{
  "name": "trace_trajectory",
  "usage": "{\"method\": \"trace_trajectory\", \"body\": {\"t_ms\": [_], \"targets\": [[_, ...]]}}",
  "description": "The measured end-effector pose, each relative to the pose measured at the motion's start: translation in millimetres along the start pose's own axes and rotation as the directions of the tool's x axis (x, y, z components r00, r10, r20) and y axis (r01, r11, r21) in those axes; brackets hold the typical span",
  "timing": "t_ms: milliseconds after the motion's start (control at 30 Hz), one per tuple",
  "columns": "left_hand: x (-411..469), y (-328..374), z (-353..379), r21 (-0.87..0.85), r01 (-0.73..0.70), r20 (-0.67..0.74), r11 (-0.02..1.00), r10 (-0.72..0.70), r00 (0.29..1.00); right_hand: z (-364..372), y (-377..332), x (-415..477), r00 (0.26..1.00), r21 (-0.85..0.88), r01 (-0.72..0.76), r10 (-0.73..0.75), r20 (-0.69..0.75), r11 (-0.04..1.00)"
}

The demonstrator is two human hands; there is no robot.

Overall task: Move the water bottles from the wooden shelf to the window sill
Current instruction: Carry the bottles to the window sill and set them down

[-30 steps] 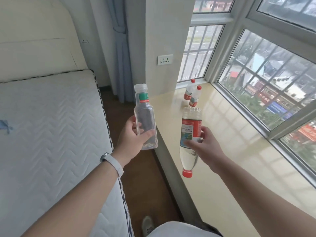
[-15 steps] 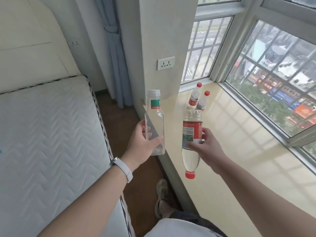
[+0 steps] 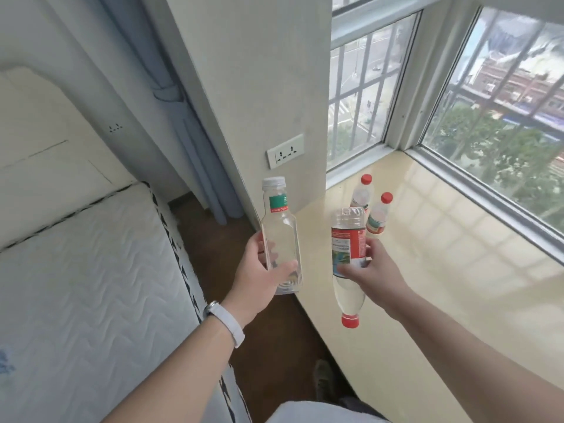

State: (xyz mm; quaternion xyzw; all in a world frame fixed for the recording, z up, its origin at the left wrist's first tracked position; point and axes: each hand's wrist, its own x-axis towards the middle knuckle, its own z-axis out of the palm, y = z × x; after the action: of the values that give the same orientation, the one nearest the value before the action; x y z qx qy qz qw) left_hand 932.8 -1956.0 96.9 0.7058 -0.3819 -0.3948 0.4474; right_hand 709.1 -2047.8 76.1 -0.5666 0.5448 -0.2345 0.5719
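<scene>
— Bottles: how many show, and where?

— Four. Two stand upright on the glossy cream window sill, in its far left corner by the window frame. They are the far small clear plastic bottle with a red cap and the near small clear plastic bottle with a red cap, just beside each other. The other two are in the person's hands, off the sill.

— Left hand?

— The left hand has its fingers and thumb wrapped round the lower body of a clear square-sided plastic bottle with a white cap and a green neck label. It is cap up, leaning slightly left. It is held in the air above the brown wooden floor, just off the sill's left end.

— And the right?

— The right hand grips a clear round plastic bottle with a red-and-white label around its labelled middle. That one is upside down, with its red cap pointing down over the sill's near edge. Its upturned base covers part of the far small bottle from this view.

— Anything else around?

— A white wristband on the left wrist, a white quilted mattress to the left, and a grey-blue curtain against the wall. There is also a white wall socket above the sill's end and a shoe on the floor below.
</scene>
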Motion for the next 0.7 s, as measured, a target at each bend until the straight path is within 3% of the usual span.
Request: {"method": "trace_trajectory", "body": {"t_ms": [200, 433, 700], "targets": [[57, 14, 17, -0.061, -0.008, 0.069, 0.998, 0.012, 0.998, -19, -5, 27, 0.996, 0.07, -0.038, 0.044, -0.077, 0.997], [118, 12, 58, -0.046, 0.022, 0.305, 0.999, -0.007, 0.952, -51, 11, 32, 0.944, 0.143, -0.141, 0.176, -0.279, 0.98], [164, 19, 124, -0.037, 0.026, 0.621, 0.999, 0.003, 0.784, -70, 26, 3, 0.761, 0.262, -0.253, 0.359, -0.541, 0.931]]}}
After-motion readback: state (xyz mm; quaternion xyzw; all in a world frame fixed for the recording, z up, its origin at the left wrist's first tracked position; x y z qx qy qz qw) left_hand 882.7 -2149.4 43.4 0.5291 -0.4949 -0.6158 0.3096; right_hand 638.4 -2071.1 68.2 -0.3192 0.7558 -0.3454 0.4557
